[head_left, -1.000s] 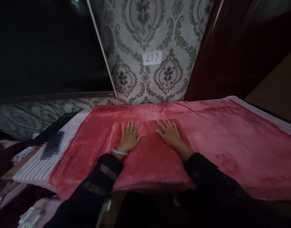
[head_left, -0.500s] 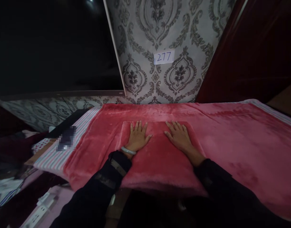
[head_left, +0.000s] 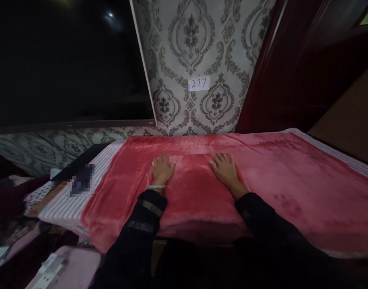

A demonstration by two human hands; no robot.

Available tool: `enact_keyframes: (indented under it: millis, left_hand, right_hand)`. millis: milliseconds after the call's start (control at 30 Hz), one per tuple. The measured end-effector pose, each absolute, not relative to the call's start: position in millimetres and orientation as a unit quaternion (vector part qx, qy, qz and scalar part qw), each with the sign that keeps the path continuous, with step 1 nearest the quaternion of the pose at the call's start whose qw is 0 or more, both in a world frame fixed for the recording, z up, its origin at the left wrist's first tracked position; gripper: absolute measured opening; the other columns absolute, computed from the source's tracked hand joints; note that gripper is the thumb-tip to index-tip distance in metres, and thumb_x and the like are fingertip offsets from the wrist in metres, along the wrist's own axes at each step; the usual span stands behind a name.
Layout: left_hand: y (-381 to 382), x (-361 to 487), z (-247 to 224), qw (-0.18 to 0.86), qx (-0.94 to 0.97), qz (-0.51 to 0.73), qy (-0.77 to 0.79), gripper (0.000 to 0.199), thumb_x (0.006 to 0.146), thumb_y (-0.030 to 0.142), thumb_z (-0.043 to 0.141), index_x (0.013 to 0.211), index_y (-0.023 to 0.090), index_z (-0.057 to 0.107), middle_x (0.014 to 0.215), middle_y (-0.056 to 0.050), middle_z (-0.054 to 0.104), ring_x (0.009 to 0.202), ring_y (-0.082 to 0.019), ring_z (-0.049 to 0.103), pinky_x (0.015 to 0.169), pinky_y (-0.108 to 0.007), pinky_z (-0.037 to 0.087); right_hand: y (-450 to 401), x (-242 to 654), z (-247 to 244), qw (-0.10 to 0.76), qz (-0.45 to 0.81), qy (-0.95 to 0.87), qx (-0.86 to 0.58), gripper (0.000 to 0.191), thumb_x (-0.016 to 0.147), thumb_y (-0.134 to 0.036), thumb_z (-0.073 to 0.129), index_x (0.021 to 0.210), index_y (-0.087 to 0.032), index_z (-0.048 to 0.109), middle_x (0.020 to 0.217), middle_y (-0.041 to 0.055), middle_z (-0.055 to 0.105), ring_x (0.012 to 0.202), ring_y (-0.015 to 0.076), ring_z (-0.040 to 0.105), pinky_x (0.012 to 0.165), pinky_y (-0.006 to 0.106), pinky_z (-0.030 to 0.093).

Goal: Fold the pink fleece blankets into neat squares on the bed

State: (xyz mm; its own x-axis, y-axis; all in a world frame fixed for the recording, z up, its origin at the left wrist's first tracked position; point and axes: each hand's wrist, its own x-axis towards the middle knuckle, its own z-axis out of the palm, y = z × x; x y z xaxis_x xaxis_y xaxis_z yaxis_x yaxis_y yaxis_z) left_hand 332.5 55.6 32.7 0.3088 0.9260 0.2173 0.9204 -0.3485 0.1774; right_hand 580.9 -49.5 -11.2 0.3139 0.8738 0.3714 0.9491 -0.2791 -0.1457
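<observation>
A plush, reddish-pink folded piece of fabric [head_left: 199, 188] lies flat in front of me, its near edge thick and rounded. My left hand [head_left: 162, 170] rests palm down near its far left corner, fingers stretched out, with a pale bangle [head_left: 156, 187] round the wrist. Toward the far right corner, my right hand [head_left: 225, 170] is also laid flat with the fingers spread. Neither hand grips anything. Under the folded piece spreads a larger pink plush blanket [head_left: 280, 180] over a striped cloth [head_left: 65, 204].
On the striped cloth at left is a dark pixelated object [head_left: 81, 180]. A large black screen [head_left: 69, 64] stands behind on the left. A paper marked 277 [head_left: 199, 84] is stuck to the patterned wall. A power strip [head_left: 50, 271] sits at lower left.
My left hand has slid left to the folded piece's left edge. My right hand stays flat near the far right corner. The camera view has shifted slightly.
</observation>
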Motion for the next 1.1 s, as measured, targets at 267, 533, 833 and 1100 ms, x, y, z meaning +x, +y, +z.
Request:
enact_keyframes:
  millis: [267, 533, 833, 1100]
  left_hand:
    - [59.8, 332.2, 34.4, 0.029, 0.797, 0.138, 0.588, 0.053, 0.099, 0.049, 0.037, 0.140, 0.022, 0.056, 0.142, -0.014, 0.056, 0.127, -0.038, 0.049, 0.097, -0.051, 0.049]
    - [56.3, 333.8, 40.1, 0.004, 0.798, 0.126, 0.589, 0.056, 0.099, 0.051, 0.036, 0.145, 0.024, 0.051, 0.148, -0.015, 0.053, 0.137, -0.039, 0.043, 0.108, -0.064, 0.039]
    - [34.0, 355.6, 75.3, 0.006, 0.886, 0.063, 0.458, 0.064, 0.098, 0.040, 0.043, 0.156, 0.013, 0.035, 0.163, -0.018, 0.031, 0.154, -0.031, 0.024, 0.124, -0.057, 0.021]
    - [29.6, 387.6, 29.4, -0.040, 0.918, 0.060, 0.389, 0.057, 0.102, 0.034, 0.033, 0.153, 0.011, 0.039, 0.161, -0.016, 0.037, 0.152, -0.030, 0.029, 0.123, -0.063, 0.017]
  right_hand:
    - [-47.7, 596.0, -10.0, 0.196, -0.026, -0.503, -0.841, 0.055, 0.104, -0.044, 0.028, 0.148, -0.020, 0.050, 0.153, 0.0132, 0.049, 0.139, 0.0317, 0.041, 0.106, 0.051, 0.041]
    - [-51.1, 591.0, -3.3, 0.183, -0.029, -0.498, -0.847, 0.056, 0.104, -0.043, 0.026, 0.151, -0.021, 0.047, 0.156, 0.0145, 0.045, 0.142, 0.0332, 0.040, 0.110, 0.060, 0.036]
    - [-29.6, 562.2, 56.4, 0.131, -0.038, -0.676, -0.724, 0.053, 0.105, -0.039, 0.028, 0.154, -0.025, 0.044, 0.163, 0.0089, 0.035, 0.151, 0.0315, 0.028, 0.119, 0.060, 0.025]
    - [-10.1, 532.9, 21.3, 0.092, -0.031, -0.718, -0.689, 0.049, 0.103, -0.026, 0.034, 0.150, -0.017, 0.049, 0.153, 0.0112, 0.050, 0.142, 0.0286, 0.042, 0.118, 0.053, 0.028]
